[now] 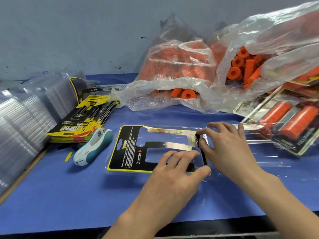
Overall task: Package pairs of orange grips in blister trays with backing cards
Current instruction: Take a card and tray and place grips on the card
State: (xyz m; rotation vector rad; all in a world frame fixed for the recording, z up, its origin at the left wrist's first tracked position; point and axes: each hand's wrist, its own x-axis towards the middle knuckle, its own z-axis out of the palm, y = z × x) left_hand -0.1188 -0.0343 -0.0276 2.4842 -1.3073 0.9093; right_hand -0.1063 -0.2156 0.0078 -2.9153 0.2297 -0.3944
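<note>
The person is at the card-seating step: a black and yellow backing card (131, 149) lies in a clear blister tray (110, 171) near the middle of the blue worktop (51, 195), no grips in it yet. The left hand (174, 171) lies flat on the card's near right part, fingers spread and straight, pressing it down. The right hand (224, 144) is at the card's right edge, thumb and forefinger pinching that edge, probably tucking it under the tray's lip.

To do this well, it seems best to keep the left palm weight steady so the card doesn't slide, and work the right edge in bit by bit rather than forcing it. The card looks like thin glossy stock that could crease at the cutout windows. The tray is thin, springy, shiny plastic, so it'll likely flex and pop back if pushed unevenly.

The orange grips (245, 66) sit in crinkly clear bags (172, 83) along the far right of the worktop; they're matte tubes with flared flanges, rubbery by the look. A finished pack (290, 125) rests at the right edge. More cards (82, 125) are stacked toward the left, nested trays (22, 114) at the left edge, and a white and teal stapler (93, 147) just left of the tray.
</note>
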